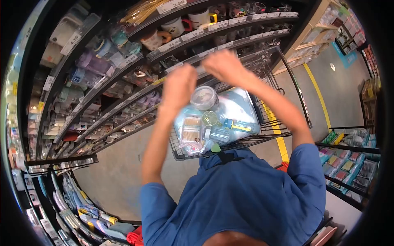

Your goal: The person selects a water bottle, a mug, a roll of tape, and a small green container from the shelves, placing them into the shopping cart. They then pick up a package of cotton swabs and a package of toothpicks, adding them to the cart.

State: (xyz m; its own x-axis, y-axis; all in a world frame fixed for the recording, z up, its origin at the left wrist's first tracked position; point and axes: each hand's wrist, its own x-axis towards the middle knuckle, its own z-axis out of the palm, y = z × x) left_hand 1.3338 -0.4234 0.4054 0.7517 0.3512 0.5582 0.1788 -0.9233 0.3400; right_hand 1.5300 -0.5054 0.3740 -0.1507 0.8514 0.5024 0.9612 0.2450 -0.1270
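Note:
My left hand (179, 87) is raised over the far left part of a black wire shopping cart (175, 148), fingers curled closed. Beside it, a little farther out, my right hand (225, 65) is also closed and slightly blurred. What either hand holds, if anything, is hidden. Below them in the cart are a round clear plastic container (204, 97), a pack of cotton swabs (191, 130), a greenish clear cup (209, 118), a clear bottle (219, 135) lying on its side, and a large pale blue-and-white package (240, 107).
Ahead and left, a tall shelf unit (123, 61) holds mugs (172, 28), plastic bottles and boxes behind price strips. Yellow lines (318, 96) mark the grey floor on the right. Another rack (349, 164) with packaged goods is at the right. Folded textiles (88, 209) lie lower left.

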